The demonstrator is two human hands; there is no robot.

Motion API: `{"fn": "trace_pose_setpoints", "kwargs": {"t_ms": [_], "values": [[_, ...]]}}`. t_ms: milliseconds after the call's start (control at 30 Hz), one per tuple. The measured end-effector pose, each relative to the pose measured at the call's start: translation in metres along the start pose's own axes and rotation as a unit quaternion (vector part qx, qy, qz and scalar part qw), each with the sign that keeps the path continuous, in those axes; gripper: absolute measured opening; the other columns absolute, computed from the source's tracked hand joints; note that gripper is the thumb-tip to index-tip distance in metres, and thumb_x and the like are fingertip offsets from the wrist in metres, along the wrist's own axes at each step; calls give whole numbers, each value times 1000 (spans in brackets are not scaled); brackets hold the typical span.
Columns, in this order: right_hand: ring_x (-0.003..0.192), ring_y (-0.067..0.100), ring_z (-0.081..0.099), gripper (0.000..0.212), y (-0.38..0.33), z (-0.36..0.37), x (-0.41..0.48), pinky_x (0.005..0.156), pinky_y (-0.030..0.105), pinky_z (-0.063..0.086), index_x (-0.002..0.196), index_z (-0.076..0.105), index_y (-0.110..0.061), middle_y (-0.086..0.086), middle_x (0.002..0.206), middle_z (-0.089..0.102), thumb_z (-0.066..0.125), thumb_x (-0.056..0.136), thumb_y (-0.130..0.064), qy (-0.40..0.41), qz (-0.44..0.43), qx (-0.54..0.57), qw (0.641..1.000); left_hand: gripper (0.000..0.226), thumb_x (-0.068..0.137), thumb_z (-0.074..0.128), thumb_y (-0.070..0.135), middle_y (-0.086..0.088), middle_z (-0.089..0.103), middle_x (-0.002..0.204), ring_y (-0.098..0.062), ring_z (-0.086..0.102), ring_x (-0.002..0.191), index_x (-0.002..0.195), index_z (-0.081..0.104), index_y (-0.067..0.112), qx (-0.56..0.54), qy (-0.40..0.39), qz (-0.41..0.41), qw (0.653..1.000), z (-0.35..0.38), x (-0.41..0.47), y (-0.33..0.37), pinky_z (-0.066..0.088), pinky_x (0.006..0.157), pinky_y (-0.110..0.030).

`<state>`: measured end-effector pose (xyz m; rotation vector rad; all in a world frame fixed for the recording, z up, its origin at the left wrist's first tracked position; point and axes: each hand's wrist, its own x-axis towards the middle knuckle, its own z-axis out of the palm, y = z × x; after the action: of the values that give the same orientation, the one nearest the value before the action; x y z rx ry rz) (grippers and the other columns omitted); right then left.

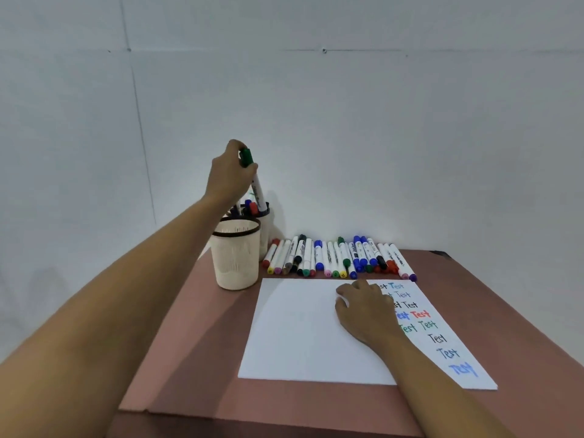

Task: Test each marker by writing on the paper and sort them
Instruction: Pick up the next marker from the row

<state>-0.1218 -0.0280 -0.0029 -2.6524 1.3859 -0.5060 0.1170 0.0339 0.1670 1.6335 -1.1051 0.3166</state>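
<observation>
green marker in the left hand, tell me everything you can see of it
The green marker has a white barrel with dark print and a green cap, plastic by its look. It stands nearly upright, cap end up, top leaning left. The left hand grips it round the cap. Its lower end meets the dark rim of the rear cup, beside other markers standing there; how deep it sits cannot be told.

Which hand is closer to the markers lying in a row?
Right. The right hand rests on the paper beside the row; the left hand grips a green marker over the rear cup.
</observation>
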Motion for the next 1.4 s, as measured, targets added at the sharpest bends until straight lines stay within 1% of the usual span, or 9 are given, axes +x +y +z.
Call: {"fn": "trace_pose_setpoints", "kwargs": {"t_ms": [200,367,533,633,700,767,1067,1267,1400], "values": [[127,17,38,39,0,2,2,103,37,30,137,46,-31,-4,139,43,35,100,-35,9,-1,-3,1000,25,91,54,12,-11,56,93,-22,52,74,114,47,6,27,16,-7,999,4,33,-23,39,52,-19],[127,17,38,38,1,3,2,103,36,31,136,45,-31,-5,138,44,35,100,-36,11,-1,-6,1000,22,90,56,11,-12,57,93,-24,53,72,111,49,7,74,-42,-16,996,18,40,-43,42,53,-25],[127,17,38,39,1,3,3,103,36,30,137,44,-32,-5,138,43,34,100,-36,12,-1,-7,1000,31,94,50,16,-13,62,112,-27,57,90,124,54,12,158,-84,-17,984,29,37,-62,46,76,-33],[127,16,37,39,0,3,3,103,36,30,137,44,-32,-5,139,43,34,100,-36,11,1,-10,1000,39,95,37,17,-8,56,127,-30,48,116,130,54,24,312,-139,9,940,30,39,-64,37,94,-40],[128,17,37,39,0,2,3,104,36,30,137,43,-32,-5,139,43,34,100,-36,9,2,-13,1000,40,95,35,17,-7,50,130,-30,42,120,126,58,26,399,-189,20,897,33,35,-67,33,97,-42],[128,17,37,39,0,2,2,104,36,30,138,43,-31,-5,139,43,34,100,-36,6,3,-13,1000,39,94,33,16,-9,49,127,-30,40,118,122,60,22,426,-209,9,880,36,30,-73,32,97,-42],[128,18,36,39,0,1,3,105,38,29,137,44,-31,-3,139,42,34,100,-36,1,6,-7,1000,46,87,36,4,-5,52,136,-28,45,124,123,61,19,259,-205,-40,943,34,32,-69,37,104,-43],[129,18,36,38,-1,0,2,106,38,27,136,47,-30,-3,139,43,35,100,-35,0,14,16,1000,39,92,38,11,-11,53,125,-29,53,111,123,60,20,164,-139,49,975,40,6,-26,42,99,-42],[130,18,36,37,0,-3,2,108,38,25,134,52,-31,-4,140,44,36,100,-34,-10,27,49,998,36,95,40,16,-7,52,123,-20,51,113,127,56,21,120,-199,127,964,55,-49,5,42,98,-33]]}}
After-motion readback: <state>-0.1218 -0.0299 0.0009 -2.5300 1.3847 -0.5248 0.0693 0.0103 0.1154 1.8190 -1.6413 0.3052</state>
